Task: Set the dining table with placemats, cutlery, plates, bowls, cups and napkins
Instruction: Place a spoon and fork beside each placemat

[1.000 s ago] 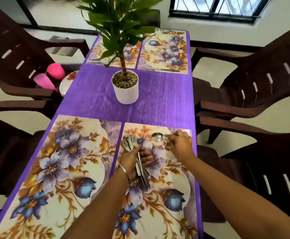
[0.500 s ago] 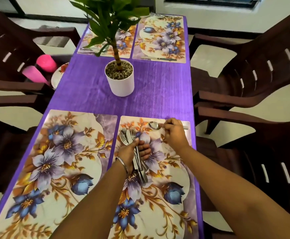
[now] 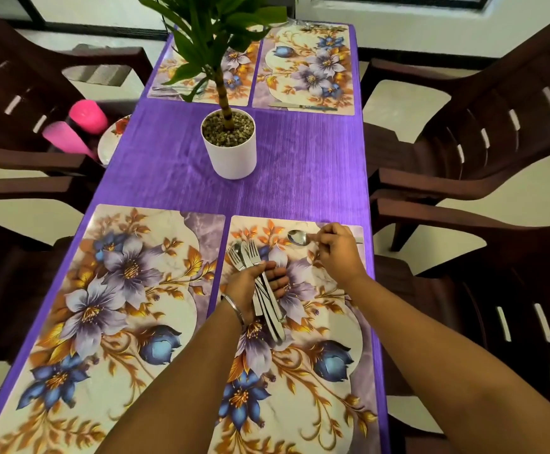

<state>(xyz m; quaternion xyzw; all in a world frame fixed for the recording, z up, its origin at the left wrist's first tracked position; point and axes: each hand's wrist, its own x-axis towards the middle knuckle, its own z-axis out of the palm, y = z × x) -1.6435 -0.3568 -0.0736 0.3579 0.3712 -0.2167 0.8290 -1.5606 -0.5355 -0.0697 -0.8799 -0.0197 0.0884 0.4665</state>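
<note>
Two grips | left hand (image 3: 256, 285) clutches cutlery bundle (image 3: 260, 283) | right hand (image 3: 337, 249) pinches spoon (image 3: 300, 238)

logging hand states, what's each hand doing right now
Left hand: grips a bundle of cutlery.
Right hand: pinches a spoon.

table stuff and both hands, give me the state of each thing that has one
left hand: grips the cutlery bundle
cutlery bundle: held above the near right placemat, fork tines pointing away
right hand: pinches the spoon handle
spoon: at the far edge of the near right placemat, bowl pointing left
near left placemat: flat, bare
far right placemat: flat, knife lying along its near edge
potted plant: upright
</note>
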